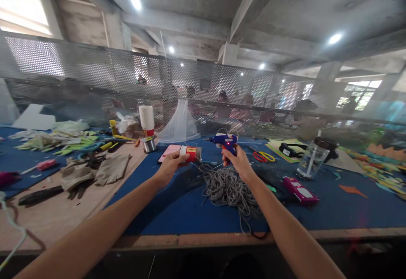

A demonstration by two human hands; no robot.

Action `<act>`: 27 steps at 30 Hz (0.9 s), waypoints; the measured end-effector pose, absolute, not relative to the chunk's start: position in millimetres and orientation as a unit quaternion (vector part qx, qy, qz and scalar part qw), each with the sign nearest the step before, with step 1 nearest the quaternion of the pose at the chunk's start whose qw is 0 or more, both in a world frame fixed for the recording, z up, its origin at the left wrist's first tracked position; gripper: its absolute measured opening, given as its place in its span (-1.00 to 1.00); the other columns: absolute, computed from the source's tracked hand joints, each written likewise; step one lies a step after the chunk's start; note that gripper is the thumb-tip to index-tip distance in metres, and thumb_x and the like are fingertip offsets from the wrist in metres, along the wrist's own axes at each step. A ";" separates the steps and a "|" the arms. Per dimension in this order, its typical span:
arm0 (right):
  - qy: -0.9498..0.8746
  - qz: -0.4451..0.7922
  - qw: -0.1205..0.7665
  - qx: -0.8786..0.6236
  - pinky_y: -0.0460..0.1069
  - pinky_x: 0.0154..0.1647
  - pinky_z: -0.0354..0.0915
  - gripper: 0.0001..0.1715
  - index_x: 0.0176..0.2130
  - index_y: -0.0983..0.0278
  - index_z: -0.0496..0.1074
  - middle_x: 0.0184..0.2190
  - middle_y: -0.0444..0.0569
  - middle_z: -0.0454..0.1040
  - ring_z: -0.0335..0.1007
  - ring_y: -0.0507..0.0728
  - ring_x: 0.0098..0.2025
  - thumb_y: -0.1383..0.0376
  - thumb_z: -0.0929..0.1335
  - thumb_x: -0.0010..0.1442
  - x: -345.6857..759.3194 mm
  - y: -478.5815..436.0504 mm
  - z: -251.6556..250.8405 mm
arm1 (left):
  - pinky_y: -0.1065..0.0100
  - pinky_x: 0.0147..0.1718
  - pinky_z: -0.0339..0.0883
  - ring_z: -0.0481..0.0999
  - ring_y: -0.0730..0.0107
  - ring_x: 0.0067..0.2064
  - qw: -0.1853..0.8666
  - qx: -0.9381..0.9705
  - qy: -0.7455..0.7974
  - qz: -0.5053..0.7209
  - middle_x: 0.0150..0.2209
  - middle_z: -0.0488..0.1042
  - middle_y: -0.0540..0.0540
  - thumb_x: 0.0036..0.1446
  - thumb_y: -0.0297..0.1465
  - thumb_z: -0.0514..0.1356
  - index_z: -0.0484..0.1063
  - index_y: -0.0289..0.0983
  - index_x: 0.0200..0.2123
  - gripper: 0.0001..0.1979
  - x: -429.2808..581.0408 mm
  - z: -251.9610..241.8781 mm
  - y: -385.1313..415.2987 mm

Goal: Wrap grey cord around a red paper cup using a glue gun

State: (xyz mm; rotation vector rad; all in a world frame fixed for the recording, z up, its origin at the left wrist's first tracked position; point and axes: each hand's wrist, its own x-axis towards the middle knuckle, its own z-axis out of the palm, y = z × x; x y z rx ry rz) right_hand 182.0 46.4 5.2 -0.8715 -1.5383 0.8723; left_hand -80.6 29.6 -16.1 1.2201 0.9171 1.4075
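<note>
My left hand (171, 164) is closed round a red and white paper cup (191, 153), which lies on its side in the air. Grey cord seems to be wound at the cup's right end and trails toward a tangled heap of grey cord (226, 186) on the table. My right hand (237, 160) grips a blue hot glue gun (223, 139) by its handle. Its nozzle points left, above and a little right of the cup, apart from it. A phone with a pink screen (169, 152) lies behind my left hand.
A stack of white paper cups (146, 117) stands over a metal tin (149, 144). Scissors (264, 156), a magenta box-shaped device (300, 190) and a clear bottle (312, 160) are at right. Gloves (111, 169) lie at left. A perforated metal screen (203, 84) runs behind the table.
</note>
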 end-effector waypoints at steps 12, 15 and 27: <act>-0.697 0.301 0.491 -0.426 -0.05 -0.45 0.35 -0.64 -0.19 0.26 0.46 -0.68 -0.19 0.40 0.37 0.07 -0.63 0.04 0.38 0.15 164.5 31.5 -0.8 | 0.17 -0.06 0.41 0.59 0.09 -0.13 0.503 0.501 0.388 0.588 -0.17 0.64 -0.24 -0.12 -0.30 0.43 0.61 -0.33 -0.19 -0.63 -83.4 -20.1 33.4; -0.703 0.290 0.474 -0.444 -0.07 -0.54 0.29 -0.62 -0.17 0.27 0.50 -0.70 -0.21 0.36 0.30 0.05 -0.68 0.05 0.37 0.15 162.7 31.9 -1.9 | 0.19 -0.06 0.41 0.59 0.10 -0.12 0.505 0.503 0.382 0.588 -0.16 0.64 -0.24 -0.11 -0.31 0.42 0.62 -0.33 -0.19 -0.64 -83.7 -19.9 33.6; -0.711 0.244 0.467 -0.466 -0.08 -0.56 0.24 -0.61 -0.40 0.26 0.44 -0.74 -0.22 0.30 0.27 0.03 -0.67 -0.02 0.38 0.14 157.5 23.1 -2.4 | 0.21 -0.07 0.41 0.57 0.10 -0.08 0.508 0.494 0.374 0.599 -0.14 0.63 -0.21 -0.11 -0.31 0.43 0.61 -0.30 -0.19 -0.64 -83.8 -18.9 33.1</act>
